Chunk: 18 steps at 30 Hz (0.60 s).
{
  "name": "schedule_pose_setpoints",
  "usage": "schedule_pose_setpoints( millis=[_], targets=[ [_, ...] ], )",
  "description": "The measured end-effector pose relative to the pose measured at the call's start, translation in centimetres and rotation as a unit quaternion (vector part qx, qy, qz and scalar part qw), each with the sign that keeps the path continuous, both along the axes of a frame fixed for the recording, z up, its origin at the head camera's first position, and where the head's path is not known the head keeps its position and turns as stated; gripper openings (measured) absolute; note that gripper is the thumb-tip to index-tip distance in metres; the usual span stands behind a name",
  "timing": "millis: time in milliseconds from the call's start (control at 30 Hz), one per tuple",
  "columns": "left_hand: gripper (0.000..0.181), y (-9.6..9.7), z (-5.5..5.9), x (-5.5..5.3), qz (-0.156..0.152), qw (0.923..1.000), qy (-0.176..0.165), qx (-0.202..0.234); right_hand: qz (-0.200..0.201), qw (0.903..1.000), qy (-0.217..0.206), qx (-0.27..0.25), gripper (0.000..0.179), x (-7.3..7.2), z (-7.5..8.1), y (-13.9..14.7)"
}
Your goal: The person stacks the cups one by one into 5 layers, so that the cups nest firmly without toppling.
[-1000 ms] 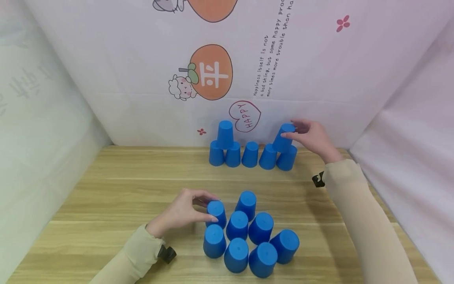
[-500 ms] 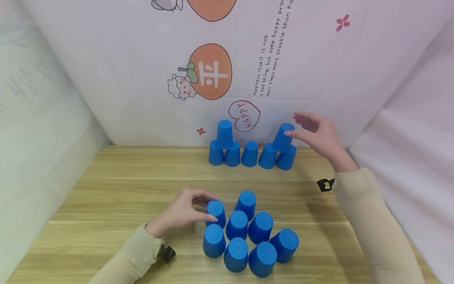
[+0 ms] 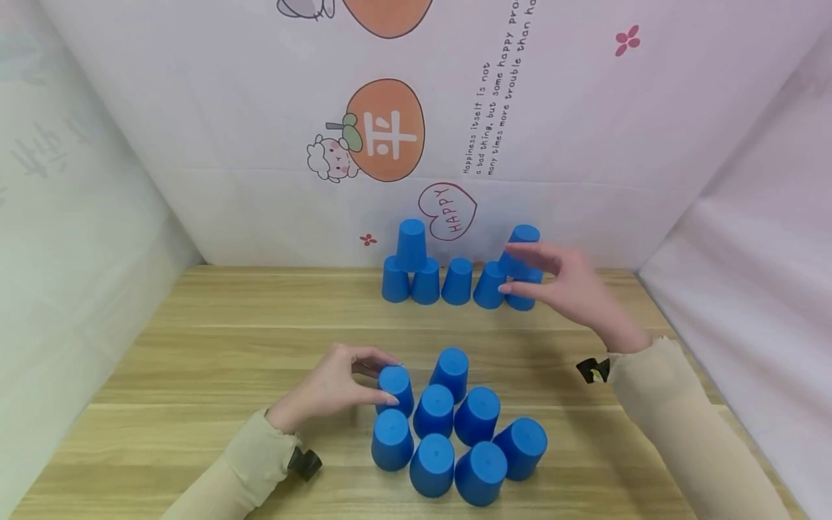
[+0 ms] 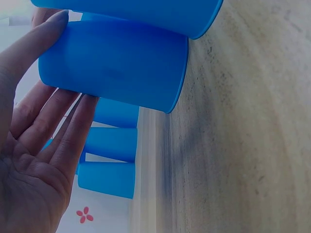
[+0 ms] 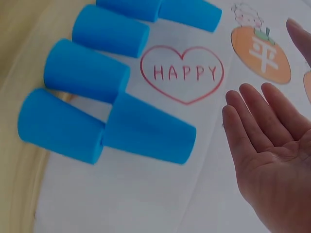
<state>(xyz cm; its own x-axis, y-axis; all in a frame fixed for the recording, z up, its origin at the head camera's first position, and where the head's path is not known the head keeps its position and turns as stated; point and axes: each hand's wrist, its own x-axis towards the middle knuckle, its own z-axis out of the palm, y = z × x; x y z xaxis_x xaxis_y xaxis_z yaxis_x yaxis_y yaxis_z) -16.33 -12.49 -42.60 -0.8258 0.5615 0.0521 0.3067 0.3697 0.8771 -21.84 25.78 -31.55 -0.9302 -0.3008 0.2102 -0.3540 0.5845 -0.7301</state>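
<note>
Near the front of the table, my left hand holds an upside-down blue cup between thumb and fingers. The left wrist view shows the thumb on one side of this blue cup and the fingers on the other. At the back, an upper blue cup bridges the two rightmost cups of a row. My right hand is in front of it in the head view, partly hiding it. In the right wrist view the right hand has fingers extended, holds nothing and is apart from the upper cup.
Several more upside-down blue cups cluster beside the left hand. Along the back wall, another upper cup rests on the two leftmost cups, and a single cup stands mid-row. White printed cloth lines the back of the wooden table.
My right hand has let go of the upper right cup, drawn away to the right, then come lower and nearer. The left hand has stayed on its cup.
</note>
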Motion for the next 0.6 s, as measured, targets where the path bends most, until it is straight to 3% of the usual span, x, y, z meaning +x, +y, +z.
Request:
schedule_pose_setpoints(
  millis=[367,600],
  targets=[
    [0.046,0.0,0.3,0.0,0.001,1.0,0.002,0.002,0.086,0.9943,-0.058,0.026,0.06,2.2,-4.2,-2.4],
    [0.046,0.0,0.4,0.1,0.001,1.0,0.004,0.0,0.161,0.9831,-0.08,0.037,0.063,2.9,-6.7,-3.8]
  ],
)
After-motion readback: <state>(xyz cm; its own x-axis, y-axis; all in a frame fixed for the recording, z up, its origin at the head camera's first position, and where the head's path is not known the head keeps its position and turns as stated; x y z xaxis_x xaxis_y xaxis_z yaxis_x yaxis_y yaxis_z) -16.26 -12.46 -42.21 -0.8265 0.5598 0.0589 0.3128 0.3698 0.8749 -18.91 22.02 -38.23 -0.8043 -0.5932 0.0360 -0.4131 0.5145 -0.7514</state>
